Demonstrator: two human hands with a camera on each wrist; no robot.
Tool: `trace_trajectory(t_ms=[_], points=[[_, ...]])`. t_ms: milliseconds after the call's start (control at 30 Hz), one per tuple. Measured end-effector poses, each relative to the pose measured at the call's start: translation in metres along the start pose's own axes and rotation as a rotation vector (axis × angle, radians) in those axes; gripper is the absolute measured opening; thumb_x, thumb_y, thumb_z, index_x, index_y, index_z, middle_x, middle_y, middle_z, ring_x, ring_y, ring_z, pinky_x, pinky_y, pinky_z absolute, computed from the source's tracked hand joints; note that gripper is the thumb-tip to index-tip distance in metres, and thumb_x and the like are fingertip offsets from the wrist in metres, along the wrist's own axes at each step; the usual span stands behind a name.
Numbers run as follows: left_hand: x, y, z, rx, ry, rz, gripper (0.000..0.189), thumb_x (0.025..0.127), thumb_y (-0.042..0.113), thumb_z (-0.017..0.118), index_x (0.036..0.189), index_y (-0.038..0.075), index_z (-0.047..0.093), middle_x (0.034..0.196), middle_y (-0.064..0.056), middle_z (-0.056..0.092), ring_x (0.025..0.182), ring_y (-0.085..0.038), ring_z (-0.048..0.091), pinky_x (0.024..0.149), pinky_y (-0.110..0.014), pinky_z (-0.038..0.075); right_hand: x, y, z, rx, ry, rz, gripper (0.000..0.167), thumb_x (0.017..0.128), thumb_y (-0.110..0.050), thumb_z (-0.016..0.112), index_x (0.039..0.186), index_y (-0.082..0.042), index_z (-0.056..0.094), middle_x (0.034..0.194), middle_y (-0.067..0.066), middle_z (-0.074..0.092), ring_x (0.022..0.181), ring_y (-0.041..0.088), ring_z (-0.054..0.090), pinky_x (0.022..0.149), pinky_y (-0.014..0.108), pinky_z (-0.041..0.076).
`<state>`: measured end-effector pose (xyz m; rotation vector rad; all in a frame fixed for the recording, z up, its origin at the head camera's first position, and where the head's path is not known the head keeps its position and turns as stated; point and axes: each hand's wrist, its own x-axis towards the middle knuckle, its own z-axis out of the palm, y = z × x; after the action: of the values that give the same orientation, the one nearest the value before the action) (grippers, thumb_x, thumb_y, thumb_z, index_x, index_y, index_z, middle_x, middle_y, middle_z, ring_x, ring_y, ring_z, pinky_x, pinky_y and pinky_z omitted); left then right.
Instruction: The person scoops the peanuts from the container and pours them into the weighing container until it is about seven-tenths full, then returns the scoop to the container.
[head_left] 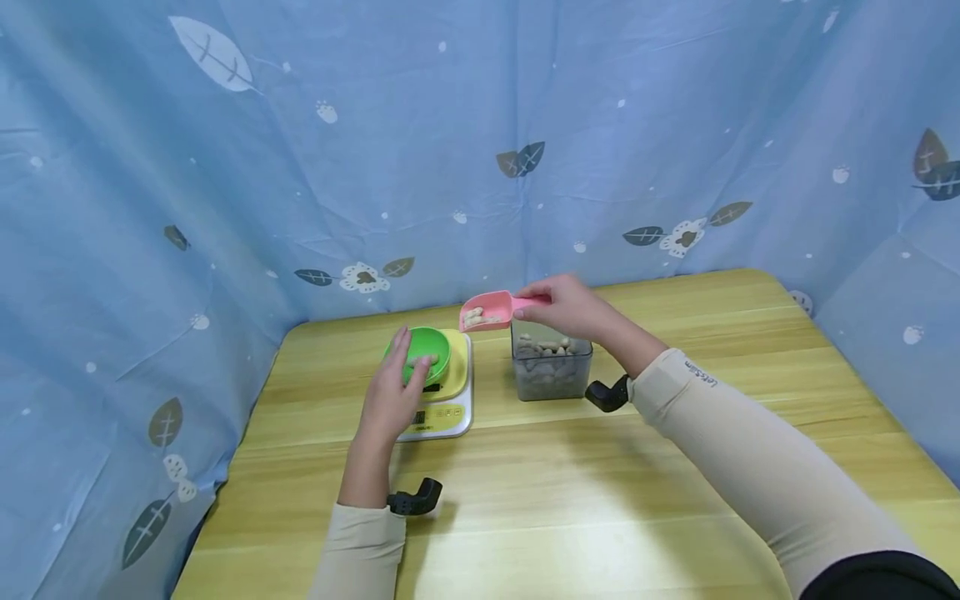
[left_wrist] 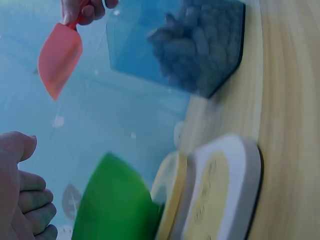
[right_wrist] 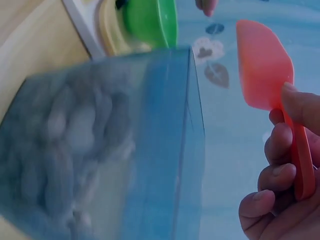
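Note:
My right hand [head_left: 566, 307] grips the handle of a pink scoop [head_left: 492, 302] and holds it in the air between the kitchen scale and the tub. Several pale peanuts [head_left: 475, 317] lie in the scoop's bowl. On the yellow-and-white kitchen scale [head_left: 453, 419] stands a green bowl [left_wrist: 116, 200], with a peanut or so visible in it. My left hand [head_left: 390, 398] hovers at the near left of the bowl, thumb spread and fingers loose, holding nothing. Below the right hand is a clear grey tub [head_left: 551, 388] of unshelled peanuts [right_wrist: 80, 127].
All of this stands on a wooden table [head_left: 525, 517], scale and tub near its far edge. A blue curtain [head_left: 450, 150] with leaf prints hangs right behind. Each wrist wears a black camera mount, the left one [head_left: 416, 498] low over the table.

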<state>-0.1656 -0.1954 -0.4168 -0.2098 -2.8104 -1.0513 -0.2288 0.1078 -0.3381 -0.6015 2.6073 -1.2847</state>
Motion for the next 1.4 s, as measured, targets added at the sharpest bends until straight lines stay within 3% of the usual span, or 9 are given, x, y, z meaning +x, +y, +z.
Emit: trace_trajectory(t_ms=[300, 667, 900, 1000, 1400], points=[[-0.005, -0.024, -0.009, 0.027, 0.020, -0.081, 0.070, 0.102, 0.050, 0.043, 0.159, 0.019, 0.015, 0.166, 0.006, 0.008, 0.152, -0.027, 0.015, 0.122, -0.053, 0.019, 0.014, -0.021, 0.038, -0.018, -0.009, -0.042, 0.033, 0.093, -0.030, 0.069, 0.121, -0.013, 0.071, 0.109, 0.002, 0.073, 0.088, 0.017, 0.060, 0.077, 0.033, 0.053], [-0.003, -0.045, -0.014, 0.040, -0.061, -0.119, 0.076, 0.101, 0.049, 0.044, 0.159, 0.015, 0.009, 0.166, 0.000, 0.003, 0.152, -0.031, 0.011, 0.122, -0.053, 0.015, 0.029, -0.034, 0.075, -0.044, -0.003, -0.077, 0.032, 0.093, -0.026, 0.068, 0.121, -0.009, 0.071, 0.107, 0.003, 0.074, 0.074, 0.014, 0.059, 0.074, 0.029, 0.054], [-0.002, -0.052, -0.013, 0.025, -0.083, -0.123, 0.076, 0.102, 0.049, 0.044, 0.159, 0.012, 0.011, 0.166, -0.003, 0.006, 0.151, -0.034, 0.013, 0.122, -0.054, 0.015, 0.035, -0.036, 0.091, -0.268, 0.047, -0.093, 0.032, 0.093, -0.026, 0.068, 0.121, -0.010, 0.070, 0.118, 0.006, 0.072, 0.107, 0.021, 0.066, 0.094, 0.038, 0.054], [-0.002, -0.052, -0.013, 0.017, -0.072, -0.118, 0.074, 0.102, 0.046, 0.046, 0.159, 0.013, 0.012, 0.166, -0.001, 0.006, 0.152, -0.033, 0.013, 0.122, -0.053, 0.015, 0.036, -0.039, 0.097, -0.318, 0.047, -0.104, 0.030, 0.094, -0.022, 0.068, 0.121, -0.009, 0.070, 0.119, 0.008, 0.071, 0.112, 0.024, 0.065, 0.098, 0.040, 0.053], [-0.003, -0.057, -0.011, 0.014, -0.061, -0.127, 0.073, 0.102, 0.047, 0.045, 0.159, 0.014, 0.014, 0.166, 0.000, 0.008, 0.151, -0.030, 0.015, 0.123, -0.051, 0.016, 0.036, -0.046, 0.112, -0.583, 0.082, -0.270, 0.017, 0.093, -0.017, 0.068, 0.108, -0.012, 0.074, 0.096, 0.003, 0.071, 0.092, 0.020, 0.063, 0.082, 0.032, 0.055]])
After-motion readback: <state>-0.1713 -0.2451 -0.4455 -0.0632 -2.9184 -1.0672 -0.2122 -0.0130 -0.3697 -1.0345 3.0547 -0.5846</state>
